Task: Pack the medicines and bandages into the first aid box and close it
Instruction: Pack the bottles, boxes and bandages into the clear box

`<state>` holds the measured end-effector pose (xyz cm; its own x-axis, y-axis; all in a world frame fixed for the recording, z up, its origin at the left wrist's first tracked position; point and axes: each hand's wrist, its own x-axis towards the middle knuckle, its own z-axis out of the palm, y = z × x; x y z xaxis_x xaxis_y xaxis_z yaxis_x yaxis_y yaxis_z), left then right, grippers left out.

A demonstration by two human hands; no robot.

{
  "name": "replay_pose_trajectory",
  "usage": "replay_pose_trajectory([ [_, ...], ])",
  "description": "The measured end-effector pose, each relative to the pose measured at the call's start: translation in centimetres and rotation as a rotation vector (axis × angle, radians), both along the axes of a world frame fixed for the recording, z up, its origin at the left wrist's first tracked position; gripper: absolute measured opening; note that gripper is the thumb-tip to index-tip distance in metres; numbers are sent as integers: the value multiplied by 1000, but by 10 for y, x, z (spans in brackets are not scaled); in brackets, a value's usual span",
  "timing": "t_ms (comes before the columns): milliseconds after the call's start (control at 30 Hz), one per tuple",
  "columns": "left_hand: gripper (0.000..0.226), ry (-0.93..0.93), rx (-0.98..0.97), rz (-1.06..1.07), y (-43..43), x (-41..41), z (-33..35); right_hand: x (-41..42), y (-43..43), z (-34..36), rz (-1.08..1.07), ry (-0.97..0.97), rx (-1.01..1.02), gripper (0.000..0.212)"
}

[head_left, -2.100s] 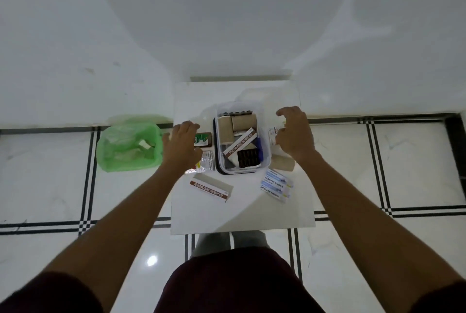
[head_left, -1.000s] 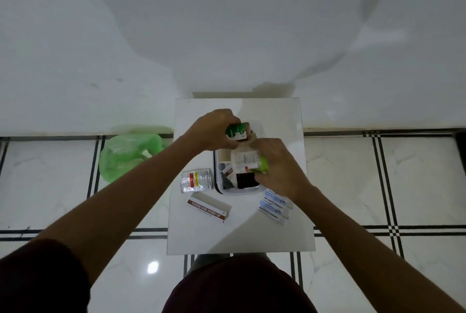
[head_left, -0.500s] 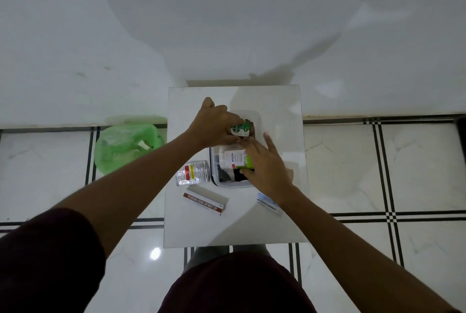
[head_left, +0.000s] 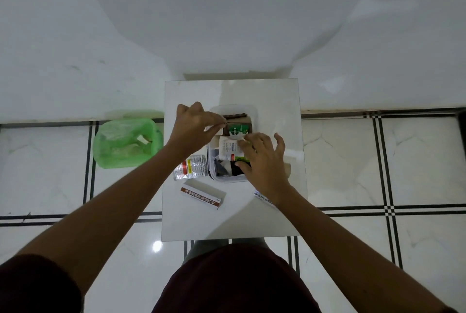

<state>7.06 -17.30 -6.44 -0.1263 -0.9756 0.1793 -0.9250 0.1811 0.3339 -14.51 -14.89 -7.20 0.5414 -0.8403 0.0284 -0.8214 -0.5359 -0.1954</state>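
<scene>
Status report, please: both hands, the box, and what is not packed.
Left hand and right hand both over open first aid box, settling Dettol pack and white bottle. Ointment carton, clear packet not packed. No lid on.

Head view looks down (steeply) from above.

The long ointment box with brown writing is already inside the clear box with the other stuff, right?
No. The head view shows the ointment box lying on the white table, outside the clear box and nearer the person.
</scene>
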Motion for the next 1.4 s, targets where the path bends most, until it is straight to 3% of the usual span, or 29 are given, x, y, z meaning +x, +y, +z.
replay_pose_trajectory([
  [133, 14, -78, 107, -6, 16, -6, -6, 2, 2, 0, 12, 8, -25, 38],
  [300, 15, -51, 42, 31, 20, -15, -1, 2, -1, -2, 39, -11, -9, 37],
  [467, 17, 102, -25, 240, 47, -15, 2, 1, -5, 6, 36, -16, 34, 42],
  [567, 17, 293, -41, 411, 75, -11, 0, -11, -6, 15, -68, -167, 62, 44],
  [633, 19, 339, 11, 419, 100, -10, -1, -27, -1, 20, -187, -268, 58, 37],
  [767, 27, 130, 199, 230, 150, -13, -10, -66, 19, 16, -297, -306, 111, 31],
  [900, 36, 54, 361, 173, 166, -13, -20, -89, 28, -3, -296, -165, 284, 40],
  [1033, 48, -143, 553, -27, 174, -14, -23, -91, 26, -19, -241, -13, 405, 45],
  [1167, 50, -281, 531, -105, 174, -13, -29, -85, 18, -27, -184, 76, 424, 41],
  [1400, 36, -309, 462, -118, 166, -15, -29, -82, 5, -29, -175, 123, 425, 39],
])
